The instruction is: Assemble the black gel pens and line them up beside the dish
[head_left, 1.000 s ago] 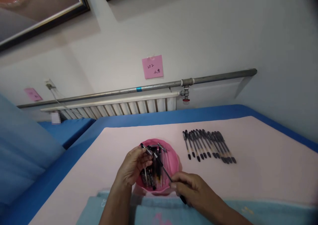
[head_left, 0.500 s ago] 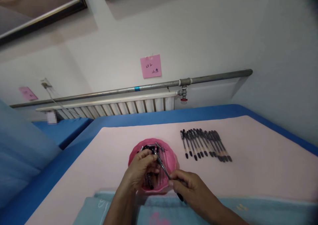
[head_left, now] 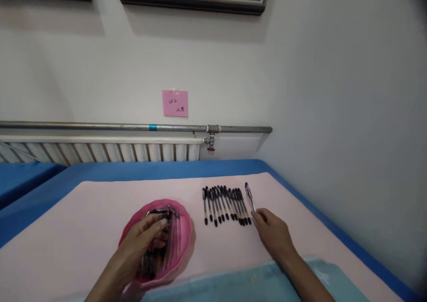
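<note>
The back wall is pale grey, and two dark picture frames hang on it, both cut by the upper edge. Below them is a pink paper with handwriting. A metal pipe runs along the wall, above a white radiator. The tabletop is blue, with a pink cover; the light is rather dim.

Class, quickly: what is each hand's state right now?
Left hand: partly curled over the pink container; grip cannot be told.
Right hand: closed, holding a pen.
</note>
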The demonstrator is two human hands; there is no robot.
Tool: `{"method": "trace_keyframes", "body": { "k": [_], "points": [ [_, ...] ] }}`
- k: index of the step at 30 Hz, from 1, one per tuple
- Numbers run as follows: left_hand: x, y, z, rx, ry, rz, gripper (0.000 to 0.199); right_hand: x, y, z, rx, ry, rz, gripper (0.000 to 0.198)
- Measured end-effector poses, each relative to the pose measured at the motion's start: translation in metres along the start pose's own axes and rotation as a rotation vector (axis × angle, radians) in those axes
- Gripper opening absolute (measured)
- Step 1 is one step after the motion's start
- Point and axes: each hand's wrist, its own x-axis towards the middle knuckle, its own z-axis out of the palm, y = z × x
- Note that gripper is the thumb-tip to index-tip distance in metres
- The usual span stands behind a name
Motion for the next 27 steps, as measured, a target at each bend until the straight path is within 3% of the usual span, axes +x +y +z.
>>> {"method": "trace_keyframes", "body": {
  "k": [4, 12, 23, 27],
  "points": [
    [-0.001, 0.000, -0.002, 0.024, 0.000, -0.020, 0.036, 0.018, 0.015, -0.001, -0.191, -0.011, 0.012, 0.021],
    [-0.003, 0.003, 0.003, 0.072, 0.004, -0.047, 0.039, 0.025, 0.013, 0.011, -0.398, -0.064, -0.062, 0.032],
    [-0.003, 0.007, 0.003, 0.133, 0.020, -0.048, 0.047, 0.010, 0.022, 0.006, -0.475, -0.188, -0.172, 0.057],
    [-0.002, 0.008, 0.004, 0.145, 0.018, -0.058, 0.045, 0.010, 0.024, 0.004, -0.441, -0.239, -0.172, 0.055]
  ]
}}
